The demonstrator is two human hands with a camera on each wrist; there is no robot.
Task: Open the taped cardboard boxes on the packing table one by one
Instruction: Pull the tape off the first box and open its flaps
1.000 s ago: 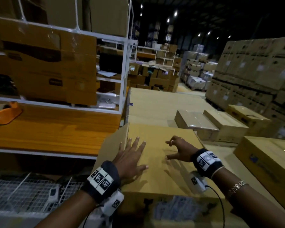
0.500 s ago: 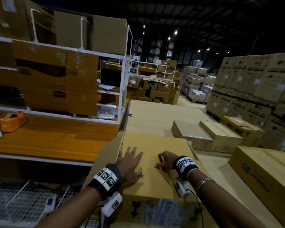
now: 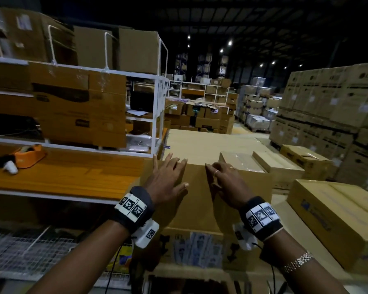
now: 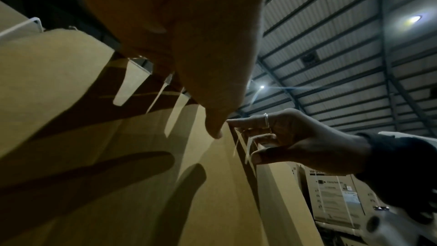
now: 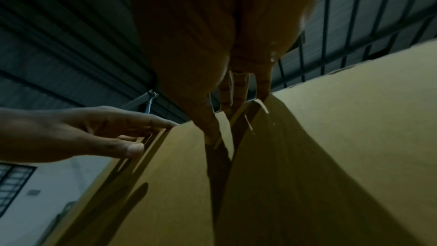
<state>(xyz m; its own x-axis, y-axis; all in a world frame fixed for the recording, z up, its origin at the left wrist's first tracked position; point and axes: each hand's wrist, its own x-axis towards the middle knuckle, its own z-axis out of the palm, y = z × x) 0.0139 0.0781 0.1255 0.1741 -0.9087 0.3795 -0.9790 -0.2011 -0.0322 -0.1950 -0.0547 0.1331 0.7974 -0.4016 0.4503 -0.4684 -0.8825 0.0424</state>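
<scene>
A large cardboard box stands right in front of me, its top panel tilted up steeply. My left hand lies flat on the panel's left half, fingers spread and straight, fingertips at the upper edge; it also shows in the right wrist view as the left hand. My right hand is at the same edge on the right half. There its fingers hook over the edge and the thumb presses the near face, as the right hand shows. A dark seam runs down the panel under the right thumb.
An orange tape dispenser sits on the wooden bench to the left, under a white shelf frame holding flat cartons. Closed boxes lie to the right and behind. Stacked cartons wall the right side.
Both hands have slid forward to the panel's far edge. The right hand's fingers, curled on the surface before, now hook over that edge. My view has tilted upward.
</scene>
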